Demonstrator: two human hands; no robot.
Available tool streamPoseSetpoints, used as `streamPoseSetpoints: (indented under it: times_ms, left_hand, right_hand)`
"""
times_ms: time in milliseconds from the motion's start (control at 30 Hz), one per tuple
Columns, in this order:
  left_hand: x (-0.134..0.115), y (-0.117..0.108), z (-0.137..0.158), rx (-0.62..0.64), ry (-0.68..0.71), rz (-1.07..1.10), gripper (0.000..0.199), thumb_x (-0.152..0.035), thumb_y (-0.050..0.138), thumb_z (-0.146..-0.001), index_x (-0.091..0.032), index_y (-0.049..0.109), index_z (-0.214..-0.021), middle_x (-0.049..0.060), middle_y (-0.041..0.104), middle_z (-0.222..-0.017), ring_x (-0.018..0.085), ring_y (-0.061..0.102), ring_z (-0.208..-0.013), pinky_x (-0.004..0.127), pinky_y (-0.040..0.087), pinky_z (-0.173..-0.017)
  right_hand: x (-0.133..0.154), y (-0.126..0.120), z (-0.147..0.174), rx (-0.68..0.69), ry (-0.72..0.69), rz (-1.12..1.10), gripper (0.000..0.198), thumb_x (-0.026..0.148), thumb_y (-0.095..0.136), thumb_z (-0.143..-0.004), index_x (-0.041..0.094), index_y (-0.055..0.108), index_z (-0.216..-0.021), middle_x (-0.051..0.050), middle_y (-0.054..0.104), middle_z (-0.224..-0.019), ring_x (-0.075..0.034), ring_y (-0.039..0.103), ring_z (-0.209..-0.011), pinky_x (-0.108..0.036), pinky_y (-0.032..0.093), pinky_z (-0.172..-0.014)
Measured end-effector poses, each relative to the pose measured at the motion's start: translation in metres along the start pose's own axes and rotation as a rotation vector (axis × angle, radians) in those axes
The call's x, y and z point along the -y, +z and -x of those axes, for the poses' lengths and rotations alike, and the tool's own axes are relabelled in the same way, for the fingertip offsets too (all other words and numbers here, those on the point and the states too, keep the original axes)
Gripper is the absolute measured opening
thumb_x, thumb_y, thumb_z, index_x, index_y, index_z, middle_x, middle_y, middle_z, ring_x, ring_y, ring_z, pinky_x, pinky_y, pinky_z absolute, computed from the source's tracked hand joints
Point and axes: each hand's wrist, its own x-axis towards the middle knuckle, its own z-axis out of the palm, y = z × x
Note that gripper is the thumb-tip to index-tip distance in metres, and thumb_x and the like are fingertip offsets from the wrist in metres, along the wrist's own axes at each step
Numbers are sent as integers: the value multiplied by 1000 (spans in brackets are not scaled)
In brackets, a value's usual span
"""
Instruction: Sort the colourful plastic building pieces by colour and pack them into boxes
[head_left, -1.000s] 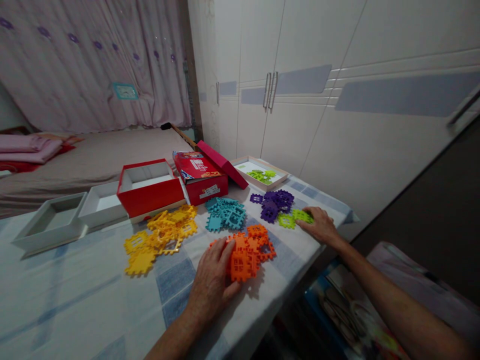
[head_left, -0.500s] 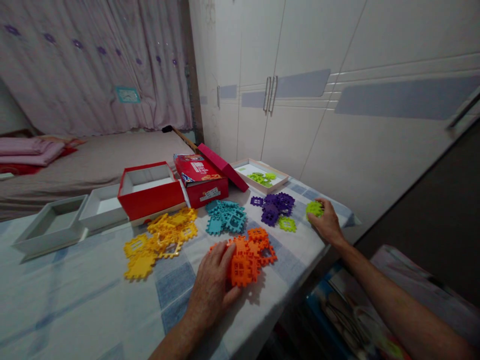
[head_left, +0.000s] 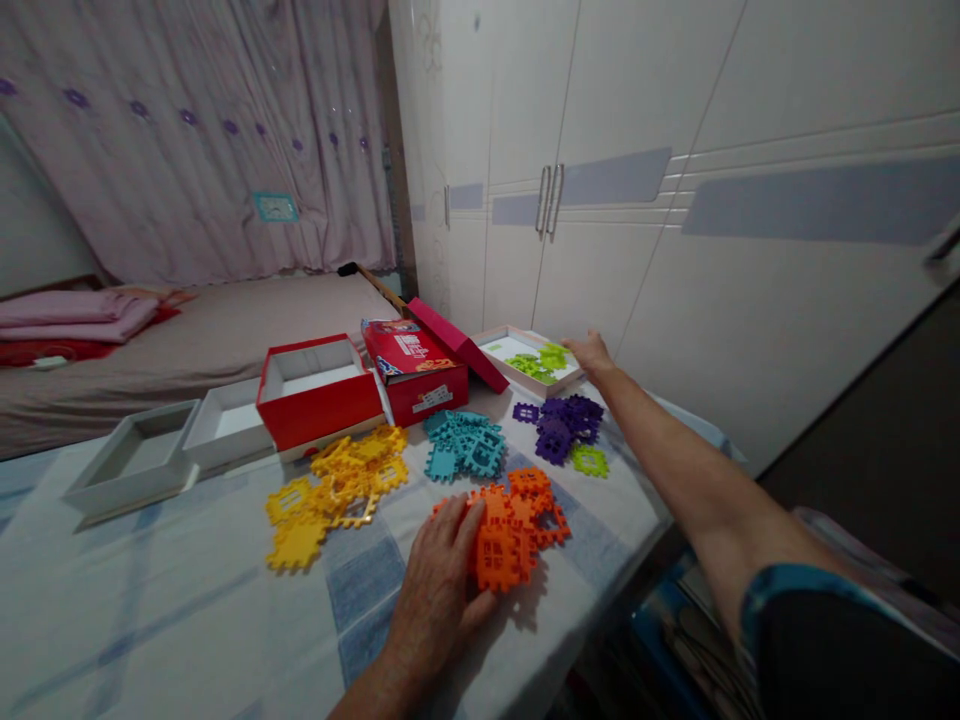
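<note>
My left hand is curved around the near left side of a pile of orange notched plastic building pieces, fingers over the edge and thumb low beside it. At the far right, my right hand reaches to the right edge of the shallow tray. Bright green notched pieces lie in the tray close to its fingertips. The fingers are mostly hidden, so whether they still grip a piece is unclear. Near my right forearm lie purple pieces and a single green window piece.
Yellow pieces and teal pieces lie in piles on the checked tablecloth. Behind them stand a red open box, a printed red box with a leaning lid, and grey-white trays. A wardrobe borders the table's right.
My right hand has moved away and leftward from the table's right side to the tray, carrying green pieces it held earlier. My left hand stays at the orange pile. The view shifted slightly.
</note>
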Motion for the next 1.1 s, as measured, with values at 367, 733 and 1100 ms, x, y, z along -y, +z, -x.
streamPoseSetpoints:
  times_ms: [367, 733, 1100]
  left_hand:
    - [-5, -5, -1, 48, -11, 23, 74, -30, 65, -73, -13, 42, -141, 19, 41, -147, 34, 37, -135, 55, 29, -112]
    - [-3, -3, -2, 34, -4, -19, 73, -32, 63, -74, -12, 42, -141, 20, 41, -147, 34, 38, -135, 54, 32, -110]
    - [-5, -6, -2, 52, -9, -10, 71, -33, 62, -75, -13, 44, -141, 19, 42, -147, 34, 38, -136, 56, 31, -111]
  right_hand:
    - [-70, -86, 144, 267, -286, 602, 38, 41, 58, -73, 15, 59, -101, -11, 62, -100, -23, 60, -88, -37, 48, -82]
    - [-70, -99, 175, 441, -349, 779, 47, 47, 52, -84, 18, 60, -121, -12, 64, -119, -28, 57, -109, -42, 43, -93]
    - [-51, -105, 158, 410, -447, 560, 40, 48, 65, -76, 26, 65, -109, -7, 66, -105, -25, 62, -96, -39, 49, -86]
